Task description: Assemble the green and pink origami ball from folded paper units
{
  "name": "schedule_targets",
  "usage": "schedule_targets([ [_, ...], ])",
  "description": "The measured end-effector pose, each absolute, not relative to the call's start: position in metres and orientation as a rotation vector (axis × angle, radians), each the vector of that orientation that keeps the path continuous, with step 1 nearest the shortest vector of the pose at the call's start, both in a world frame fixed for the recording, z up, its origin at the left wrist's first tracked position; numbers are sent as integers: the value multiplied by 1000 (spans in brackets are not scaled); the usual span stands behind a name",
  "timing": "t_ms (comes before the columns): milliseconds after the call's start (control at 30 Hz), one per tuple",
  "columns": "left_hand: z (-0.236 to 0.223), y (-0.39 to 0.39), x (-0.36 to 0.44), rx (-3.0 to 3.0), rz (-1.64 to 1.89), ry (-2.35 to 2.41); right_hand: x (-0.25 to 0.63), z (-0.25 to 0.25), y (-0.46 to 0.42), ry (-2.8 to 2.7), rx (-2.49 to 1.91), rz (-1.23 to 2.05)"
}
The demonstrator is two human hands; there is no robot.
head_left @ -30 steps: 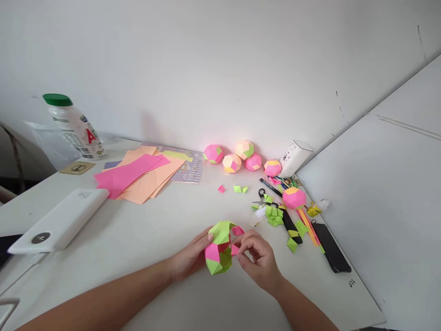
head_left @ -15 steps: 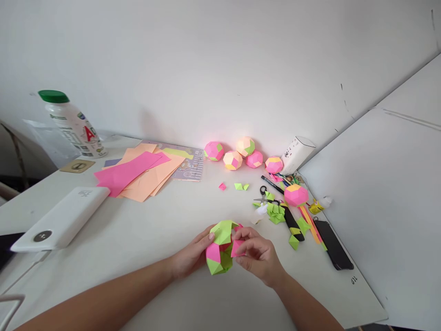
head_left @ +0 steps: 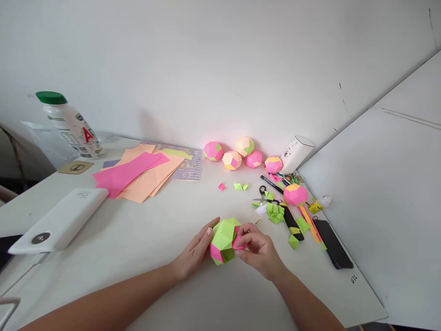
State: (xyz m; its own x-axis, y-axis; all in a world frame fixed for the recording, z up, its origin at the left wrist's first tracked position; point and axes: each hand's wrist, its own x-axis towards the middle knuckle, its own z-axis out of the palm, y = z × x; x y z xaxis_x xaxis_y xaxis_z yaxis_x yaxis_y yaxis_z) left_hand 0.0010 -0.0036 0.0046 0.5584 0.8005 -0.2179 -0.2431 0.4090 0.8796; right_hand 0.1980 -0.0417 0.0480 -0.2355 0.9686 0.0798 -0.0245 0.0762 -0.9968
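Near the front middle of the table, my left hand [head_left: 195, 250] grips a hollow paper ball [head_left: 224, 233] from its left side, thumb on the green top. Folded green and pink paper pieces make up the ball, and a gap shows in its lower front. On the right, my right hand [head_left: 257, 248] pinches a small pink paper piece [head_left: 240, 242] against the ball's open edge. My fingers partly cover that piece, so I cannot tell whether it is joined to the ball.
Finished paper balls [head_left: 232, 160] line the wall. To the right lie scissors [head_left: 267, 197], green paper pieces [head_left: 274, 212], a glue bottle [head_left: 319, 204] and a black phone [head_left: 333, 243]. Leftward are paper sheets [head_left: 138, 172], a white power bank [head_left: 62, 220] and a drink bottle [head_left: 74, 128].
The paper ball has turned in my left hand, showing more green on top and a smaller gap. My right hand has brought the pink piece against the ball's edge.
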Motion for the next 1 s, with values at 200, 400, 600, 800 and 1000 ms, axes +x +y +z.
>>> schedule_targets([
  [200, -5, -3, 1, 1384, 879, 897, 193, 42, -41, -1526, -1052, 1167],
  [400, -5, 0, 3, 1442, 950, 996, 192, 40, -39, -1567, -1109, 1052],
  [600, 13, -1, 1, 1292, 887, 906, 194, 41, -40, -1582, -1137, 1007],
  [800, 15, -3, 0, 1215, 878, 890, 195, 44, -40, -1532, -1127, 903],
  [1000, 7, -4, 0, 1163, 868, 978, 196, 49, -41, -1535, -1111, 721],
])
